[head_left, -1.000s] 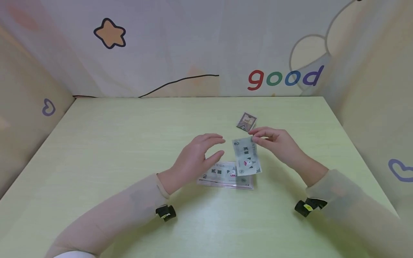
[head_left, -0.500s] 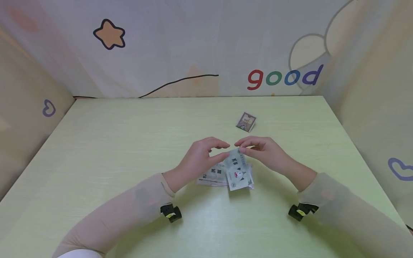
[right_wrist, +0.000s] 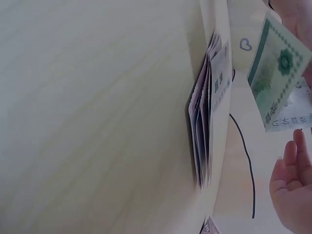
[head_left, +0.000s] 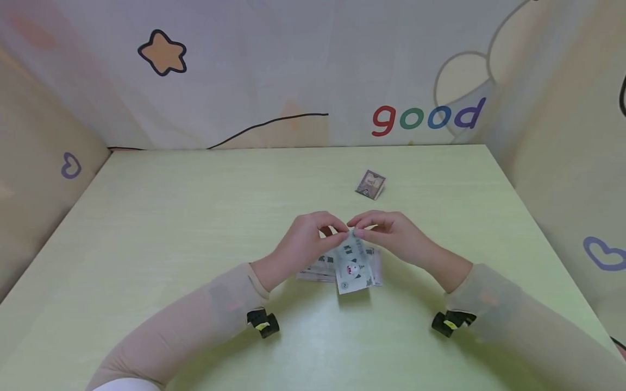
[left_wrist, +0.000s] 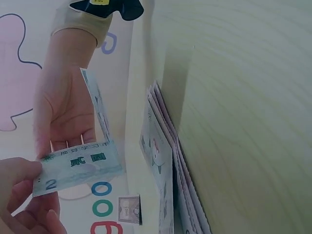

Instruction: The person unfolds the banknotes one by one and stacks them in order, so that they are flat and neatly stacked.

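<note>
A pale green banknote [head_left: 353,270] marked with a 2 hangs between both hands, over a small stack of notes [head_left: 315,269]. My left hand [head_left: 304,239] pinches its upper left corner between thumb and fingers. At the upper right corner, my right hand [head_left: 397,231] pinches it the same way. In the left wrist view the held banknote [left_wrist: 80,168] is bent, one part standing up from the other. The right wrist view shows the printed back of the banknote [right_wrist: 279,70]. The stack [right_wrist: 207,112] looks like several notes with loosely spread edges, lying on the table.
A small folded brownish note [head_left: 370,184] lies on the table behind the hands. The pale wooden table [head_left: 205,206] meets a printed backdrop with a star [head_left: 163,52] and the word good at its far edge. Side panels stand left and right.
The right hand has brought the banknote left and toward the body, over the stack. The left hand has moved slightly right and now pinches its corner too.
</note>
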Demonstrator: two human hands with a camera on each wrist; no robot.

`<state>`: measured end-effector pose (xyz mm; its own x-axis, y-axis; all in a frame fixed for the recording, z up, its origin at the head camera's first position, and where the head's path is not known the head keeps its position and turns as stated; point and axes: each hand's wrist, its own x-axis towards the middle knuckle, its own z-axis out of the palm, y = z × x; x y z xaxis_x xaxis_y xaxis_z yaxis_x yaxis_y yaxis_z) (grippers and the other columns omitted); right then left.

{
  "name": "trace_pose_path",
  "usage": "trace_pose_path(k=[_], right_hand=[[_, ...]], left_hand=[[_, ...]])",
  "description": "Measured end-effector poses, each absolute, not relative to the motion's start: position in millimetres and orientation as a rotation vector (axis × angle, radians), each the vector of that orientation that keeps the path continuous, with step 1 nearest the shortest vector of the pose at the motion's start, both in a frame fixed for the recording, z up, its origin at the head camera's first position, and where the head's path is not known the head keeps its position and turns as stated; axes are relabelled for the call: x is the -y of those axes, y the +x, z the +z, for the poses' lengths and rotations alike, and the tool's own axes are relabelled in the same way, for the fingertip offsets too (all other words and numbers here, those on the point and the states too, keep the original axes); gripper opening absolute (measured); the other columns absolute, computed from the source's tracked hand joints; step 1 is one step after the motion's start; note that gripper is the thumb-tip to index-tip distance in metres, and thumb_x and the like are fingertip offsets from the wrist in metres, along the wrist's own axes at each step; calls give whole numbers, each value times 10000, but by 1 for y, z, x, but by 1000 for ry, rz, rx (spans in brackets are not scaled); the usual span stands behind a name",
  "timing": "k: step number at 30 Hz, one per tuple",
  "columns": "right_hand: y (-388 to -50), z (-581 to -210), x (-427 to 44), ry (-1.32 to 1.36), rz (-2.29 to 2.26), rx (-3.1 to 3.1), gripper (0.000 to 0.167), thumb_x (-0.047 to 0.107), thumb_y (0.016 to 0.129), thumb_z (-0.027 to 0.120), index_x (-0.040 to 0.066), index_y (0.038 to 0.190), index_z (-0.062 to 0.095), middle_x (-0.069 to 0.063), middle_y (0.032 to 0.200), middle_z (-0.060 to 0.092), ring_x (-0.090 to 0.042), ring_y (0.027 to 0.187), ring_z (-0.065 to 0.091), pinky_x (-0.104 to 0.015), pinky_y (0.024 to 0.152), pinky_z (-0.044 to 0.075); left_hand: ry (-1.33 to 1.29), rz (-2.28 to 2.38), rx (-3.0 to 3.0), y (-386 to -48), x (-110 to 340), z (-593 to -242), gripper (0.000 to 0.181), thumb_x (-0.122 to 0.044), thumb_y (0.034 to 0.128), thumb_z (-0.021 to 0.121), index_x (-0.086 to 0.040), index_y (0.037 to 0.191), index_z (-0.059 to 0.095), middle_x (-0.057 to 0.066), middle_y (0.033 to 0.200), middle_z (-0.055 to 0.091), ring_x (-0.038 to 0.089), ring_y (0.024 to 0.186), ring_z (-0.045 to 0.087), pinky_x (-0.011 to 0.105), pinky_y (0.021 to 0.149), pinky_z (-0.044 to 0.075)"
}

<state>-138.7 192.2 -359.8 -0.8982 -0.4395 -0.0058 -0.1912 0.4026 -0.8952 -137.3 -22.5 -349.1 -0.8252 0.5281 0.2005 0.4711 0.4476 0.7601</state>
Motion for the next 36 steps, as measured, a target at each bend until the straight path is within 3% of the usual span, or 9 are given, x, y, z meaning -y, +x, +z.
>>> trace_pose_path(k=[6, 9, 12, 15, 21, 29, 33, 36], right_hand=[[-134, -361, -194, -518, -1310, -2377, 473, 228, 897, 635, 79, 1322, 492, -102, 1289, 501, -272, 1101, 516, -363, 864, 479], [-131, -362, -197, -530, -1212, -2339, 599, 274, 887, 645, 64, 1390, 399, -126, 1302, 481, -261, 1067, 532, -354, 842, 488], [-129, -363, -201, -542, -1135, -2339, 638, 300, 880, 650, 54, 1403, 379, -114, 1213, 539, -224, 982, 559, -329, 800, 492], [-128, -363, -206, -546, -1093, -2349, 562, 313, 881, 647, 47, 1342, 464, -67, 1103, 597, -192, 909, 571, -317, 759, 479], [-129, -359, -216, -550, -1064, -2395, 254, 264, 896, 629, 72, 1061, 652, -16, 969, 636, -194, 843, 532, -318, 692, 421], [-131, -358, -222, -507, -1183, -2344, 177, 149, 931, 573, 30, 1046, 634, -38, 899, 633, -215, 817, 560, -333, 723, 476], [-132, -359, -221, -508, -1204, -2338, 213, 127, 938, 556, 11, 1105, 620, -46, 881, 623, -205, 800, 548, -315, 710, 468], [-134, -361, -221, -509, -1221, -2327, 238, 122, 937, 556, 1, 1134, 616, -59, 914, 631, -208, 796, 554, -298, 704, 468]], left_hand=[[777, 1402, -2623, -138, 26, -351, 105, -136, 885, 647, -102, 978, 683, -26, 969, 642, 114, 800, 575, 226, 660, 495], [689, 1460, -2598, -139, 30, -353, 88, -131, 891, 639, -108, 972, 664, -31, 965, 630, 120, 778, 591, 234, 678, 503], [635, 1507, -2587, -139, 35, -355, 63, -117, 892, 634, -108, 951, 654, -19, 952, 624, 128, 728, 604, 241, 683, 511], [606, 1549, -2587, -140, 40, -357, 43, -102, 892, 628, -98, 930, 648, 5, 941, 622, 150, 702, 605, 248, 675, 516], [548, 1623, -2556, -142, 49, -361, 32, -86, 901, 608, -68, 921, 627, 48, 900, 620, 171, 675, 616, 260, 616, 533], [505, 1597, -2543, -143, 57, -364, 43, -79, 903, 602, -49, 933, 607, 58, 860, 617, 203, 687, 609, 272, 619, 528], [523, 1400, -2646, -143, 60, -367, 206, -105, 902, 609, -74, 1105, 599, 45, 960, 634, 190, 757, 626, 265, 647, 516], [689, 1023, -2844, -142, 61, -369, 445, -152, 892, 629, -123, 1316, 499, 44, 1159, 590, 155, 841, 620, 251, 635, 502]])
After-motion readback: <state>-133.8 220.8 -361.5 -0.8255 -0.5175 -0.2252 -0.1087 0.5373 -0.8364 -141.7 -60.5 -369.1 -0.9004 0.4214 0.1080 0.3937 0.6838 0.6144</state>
